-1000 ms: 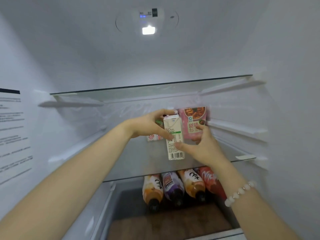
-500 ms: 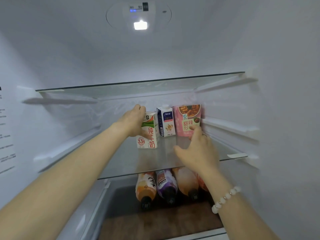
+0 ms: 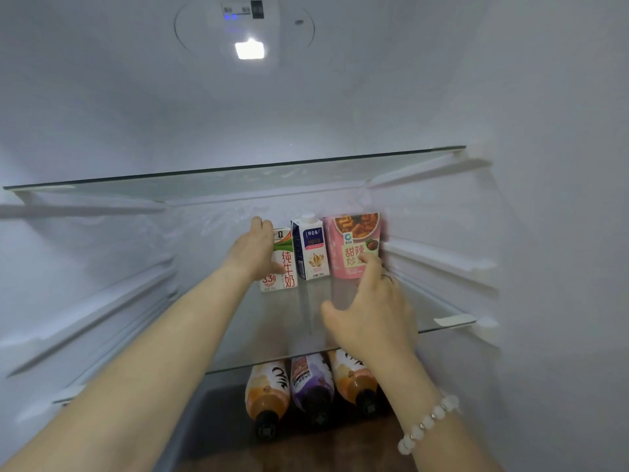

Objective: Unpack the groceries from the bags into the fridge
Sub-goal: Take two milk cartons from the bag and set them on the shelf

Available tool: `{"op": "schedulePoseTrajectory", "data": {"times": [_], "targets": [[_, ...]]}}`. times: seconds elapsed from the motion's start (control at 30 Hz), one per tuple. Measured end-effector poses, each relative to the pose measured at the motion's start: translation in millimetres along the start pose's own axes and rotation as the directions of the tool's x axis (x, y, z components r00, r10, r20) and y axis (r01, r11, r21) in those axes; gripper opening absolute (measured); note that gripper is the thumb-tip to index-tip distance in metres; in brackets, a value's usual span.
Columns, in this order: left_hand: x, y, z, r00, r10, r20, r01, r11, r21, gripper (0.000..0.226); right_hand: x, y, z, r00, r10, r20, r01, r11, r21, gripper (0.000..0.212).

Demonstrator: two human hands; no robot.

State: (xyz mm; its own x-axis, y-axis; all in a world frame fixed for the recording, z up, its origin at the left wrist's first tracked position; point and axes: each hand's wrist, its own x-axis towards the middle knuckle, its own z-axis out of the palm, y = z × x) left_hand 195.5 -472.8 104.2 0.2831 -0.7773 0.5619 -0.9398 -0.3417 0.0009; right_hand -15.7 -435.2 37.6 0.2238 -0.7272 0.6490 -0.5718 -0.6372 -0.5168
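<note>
Three packs stand side by side at the back of the glass shelf (image 3: 272, 328): milk carton (image 3: 284, 267) gripped by your left hand (image 3: 253, 255), blue carton (image 3: 311, 248) just beside it, pink pouch (image 3: 352, 243) touched by the forefinger of your loosely spread right hand (image 3: 371, 315).

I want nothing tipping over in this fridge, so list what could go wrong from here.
1. The left hand grips the green-and-white milk carton, close beside the blue carton; a sideways nudge could topple the blue one.
2. The right hand only touches the pink pouch with a fingertip; the pouch may slump forward onto the glass shelf once released.
</note>
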Motion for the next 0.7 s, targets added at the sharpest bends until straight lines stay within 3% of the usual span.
{"op": "schedulePoseTrajectory", "data": {"times": [0.13,0.2,0.33,0.43,0.53,0.7], "targets": [[0.9,2.4,-1.8,1.000,-0.014,0.022,0.014,1.000,0.019,0.077,1.3,-0.8,1.8,1.000,0.018,-0.003,-0.018,1.000,0.005,0.084],[-6.0,4.3,-3.5,1.000,-0.017,0.024,0.014,0.994,0.109,0.080,2.7,-0.8,2.7,0.999,0.047,0.000,-0.047,0.999,-0.002,0.082],[-32.8,5.3,-12.1,0.996,0.014,-0.089,0.008,0.968,0.251,0.080,2.2,-3.2,2.0,0.996,0.091,0.006,-0.091,0.996,-0.025,0.074],[-59.5,5.2,-26.5,0.996,0.054,-0.071,-0.036,0.971,0.237,0.061,1.2,-5.9,-0.7,0.998,0.054,0.023,-0.052,0.997,-0.061,0.061],[-88.7,7.8,-43.9,0.995,0.093,-0.047,-0.085,0.985,0.152,0.069,-4.2,-9.0,-12.9,0.998,-0.060,0.017,0.062,0.979,-0.196,0.049],[-133.9,30.1,-63.3,0.972,0.146,-0.183,-0.157,0.986,-0.050,0.072,-37.5,-15.5,-45.2,0.972,-0.233,-0.011,0.210,0.892,-0.401,0.038]]}}
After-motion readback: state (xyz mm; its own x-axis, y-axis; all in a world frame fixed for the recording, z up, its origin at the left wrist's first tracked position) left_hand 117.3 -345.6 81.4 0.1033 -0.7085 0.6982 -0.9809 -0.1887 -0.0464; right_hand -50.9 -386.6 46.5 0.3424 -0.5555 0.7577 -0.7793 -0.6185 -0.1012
